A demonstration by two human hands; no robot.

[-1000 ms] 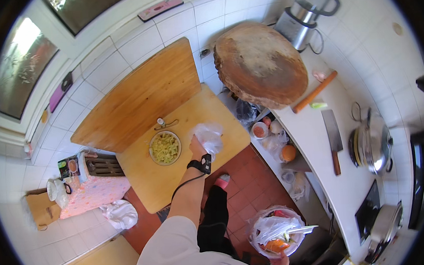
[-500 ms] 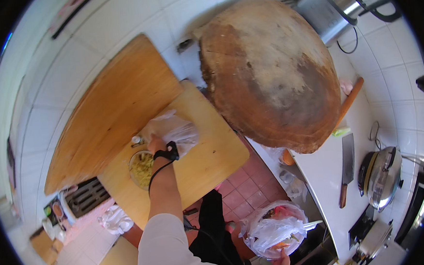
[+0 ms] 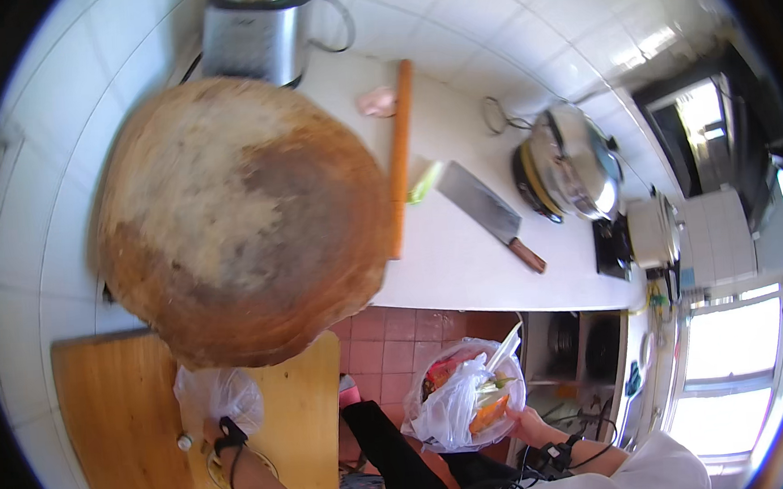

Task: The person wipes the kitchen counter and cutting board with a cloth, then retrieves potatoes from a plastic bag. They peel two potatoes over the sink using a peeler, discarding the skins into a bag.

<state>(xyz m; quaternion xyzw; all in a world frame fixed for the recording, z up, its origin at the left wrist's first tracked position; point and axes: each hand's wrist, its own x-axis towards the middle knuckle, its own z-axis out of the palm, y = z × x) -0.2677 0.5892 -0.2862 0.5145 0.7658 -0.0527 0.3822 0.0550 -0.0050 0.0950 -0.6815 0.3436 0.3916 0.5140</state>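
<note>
My left hand (image 3: 213, 429) is low on the left over the wooden table, its fingers closed at the edge of a thin, clear plastic bag (image 3: 231, 399). Partly covered by that wrist is a round bowl (image 3: 276, 474); a small white-capped jar (image 3: 185, 442) stands beside it. At the lower middle, my right hand (image 3: 530, 426) grips the rim of a round bin (image 3: 518, 376) lined with plastic. Inside it lie a crumpled clear bag (image 3: 451, 411) and scraps, among them orange and red pieces. Black straps with cables circle both wrists.
A thick round chopping block (image 3: 246, 217) overhangs the table's far side. On the white counter (image 3: 465, 267) lie a cleaver (image 3: 483, 205), a rolling pin (image 3: 401, 154) and a green vegetable piece (image 3: 424, 182). A lidded steel pot (image 3: 575, 161) and a metal appliance (image 3: 254, 42) stand farther back.
The view has swung to the right, so table and chopping block now appear farther left. More of my right hand and forearm shows. My left hand remains at the plastic bag.
</note>
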